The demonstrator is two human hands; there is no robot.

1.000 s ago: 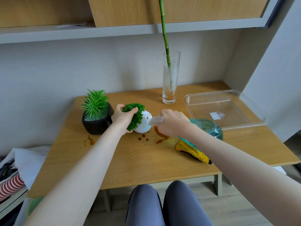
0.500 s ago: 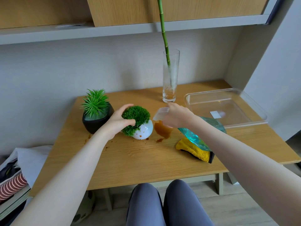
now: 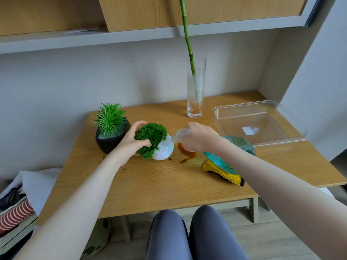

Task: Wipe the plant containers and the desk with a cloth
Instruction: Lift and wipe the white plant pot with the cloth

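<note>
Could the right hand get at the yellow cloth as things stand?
Probably not yet: the right hand grips a spray bottle, whose body hangs right over the yellow cloth. It would likely need to set the bottle down first.

Home study nook, wooden desk (image 3: 169, 186), overhead cabinet (image 3: 150, 14), stacked clothes (image 3: 16, 211)

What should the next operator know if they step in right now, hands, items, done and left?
Left hand: grips the white pot by its moss top, tilted on the desk.
Right hand: holds the teal spray bottle, nozzle at the pot.
Yellow cloth: lies untouched on the desk under the right forearm.
Black pot stands left of the white one; glass vase at the back, brown residue at its bottom.
Done: no wiping visible; brown spill and splashes sit by the white pot.
Left: wipe all three containers and the desk.
</note>
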